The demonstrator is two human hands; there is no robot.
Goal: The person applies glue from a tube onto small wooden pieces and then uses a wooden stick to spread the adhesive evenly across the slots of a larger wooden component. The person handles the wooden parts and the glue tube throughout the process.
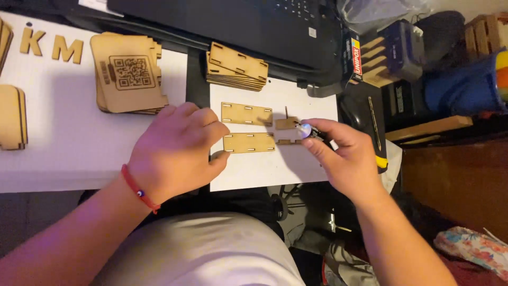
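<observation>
— What's over on the left?

— Wooden letters (pixel 52 46), then a stack of laser-cut panels (pixel 128 74) on the worktop (pixel 63 148).

— And the left hand (pixel 177 151)?

— Loosely curled, pressing the end of a slotted wooden strip (pixel 248 142); a second strip (pixel 246 113) lies just above it.

— The right hand (pixel 344 156)?

— Pinching what looks like a small glue tube (pixel 309 132), tip at a small wooden piece (pixel 287 123).

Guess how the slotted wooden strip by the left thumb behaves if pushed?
The slotted strip looks thin, flat, probably stiff and light. Lying flat on the white sheet, it should slide rather than roll. The left hand rests beside it.
</observation>
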